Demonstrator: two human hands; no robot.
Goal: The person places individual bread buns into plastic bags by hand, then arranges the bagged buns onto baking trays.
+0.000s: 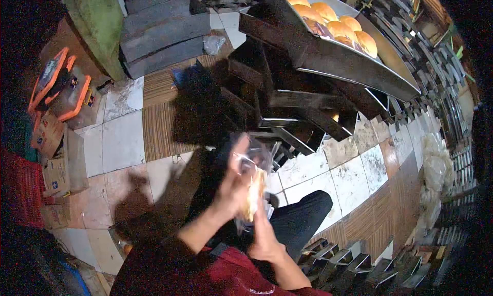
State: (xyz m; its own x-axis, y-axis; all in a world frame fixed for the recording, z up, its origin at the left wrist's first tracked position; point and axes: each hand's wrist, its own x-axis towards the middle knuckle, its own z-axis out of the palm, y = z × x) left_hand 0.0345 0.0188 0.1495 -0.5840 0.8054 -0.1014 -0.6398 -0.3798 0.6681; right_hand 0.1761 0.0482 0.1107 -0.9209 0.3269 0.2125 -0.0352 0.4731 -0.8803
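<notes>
– Across the bottom half: tiled floor point(118, 137). There's open room left of the hands, with boxes point(54, 157) along the floor's left edge. Upper right?
– Stacked dark trays point(287, 106), edges jutting toward the hands. Steel tray point(359, 65) on top, buns point(334, 26) in a row by one rim.
– Grip?
– Both hands mid-frame, above a dark knee point(303, 214). They hold a clear bag point(257, 157) between them, roll point(255, 193) inside. The left hand point(231, 191) is closed on the bag's side, the right hand point(264, 239) clamped on its lower end.
</notes>
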